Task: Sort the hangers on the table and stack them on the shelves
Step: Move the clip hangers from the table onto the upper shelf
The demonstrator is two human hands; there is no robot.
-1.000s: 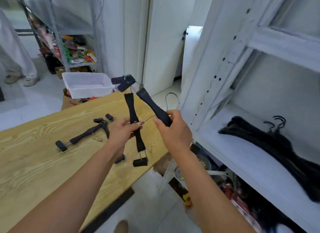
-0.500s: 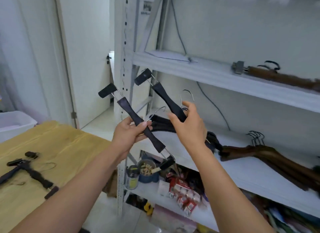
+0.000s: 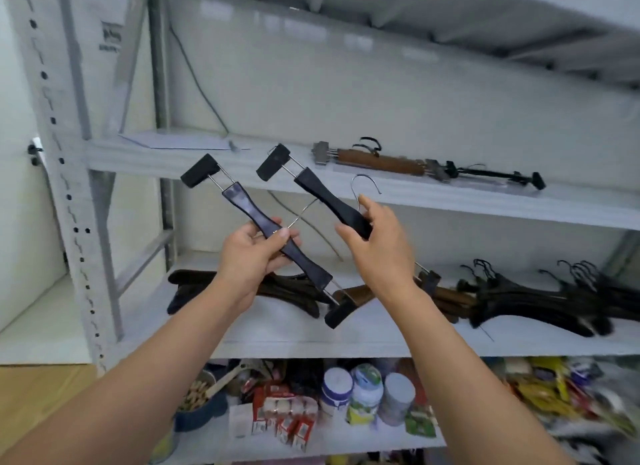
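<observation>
A grey metal shelving rack stands against a pale wall, a wooden table corner beside it.

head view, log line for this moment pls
stage: facing shelves | left grip: holds black clip hanger mid-bar | right grip: holds second clip hanger | likely target: upper shelf beside stored clip hangers

No readable text, wall print blurred

Single head-worn view, forward and slightly down, close before the shelves.
</observation>
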